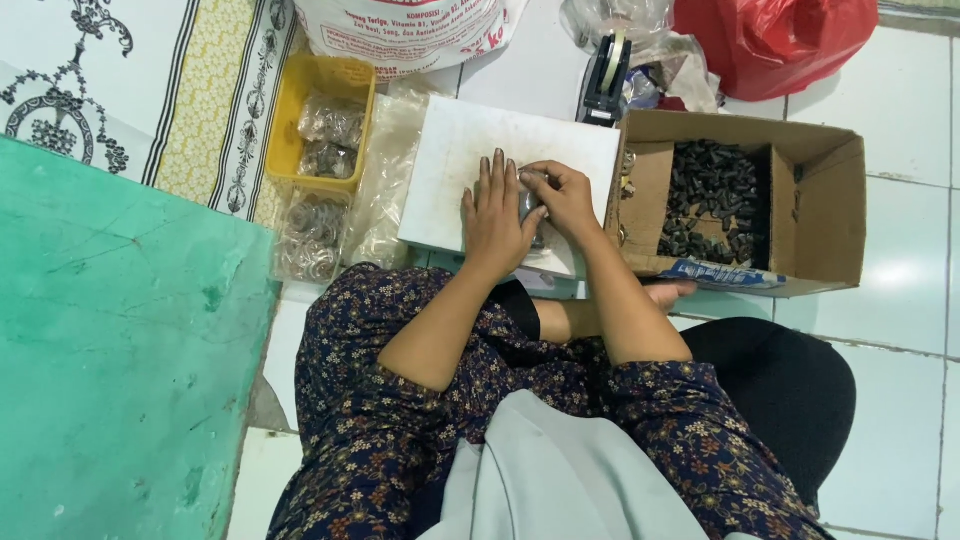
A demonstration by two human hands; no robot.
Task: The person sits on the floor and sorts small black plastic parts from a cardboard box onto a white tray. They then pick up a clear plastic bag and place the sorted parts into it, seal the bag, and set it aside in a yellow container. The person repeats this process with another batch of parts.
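My left hand (497,212) lies flat, fingers spread, on a small clear packet (530,203) resting on a white board (460,150). My right hand (562,193) curls over the packet's right end, fingers pinching it. Most of the packet is hidden under both hands. The board sits on the floor in front of my lap.
A cardboard box (810,190) of small dark pieces stands to the right. A yellow tray (290,110) and clear bags of metal rings (312,232) lie left. A tape dispenser (604,80), a white sack (400,30) and a red bag (770,35) sit behind. A green surface (110,340) fills the left.
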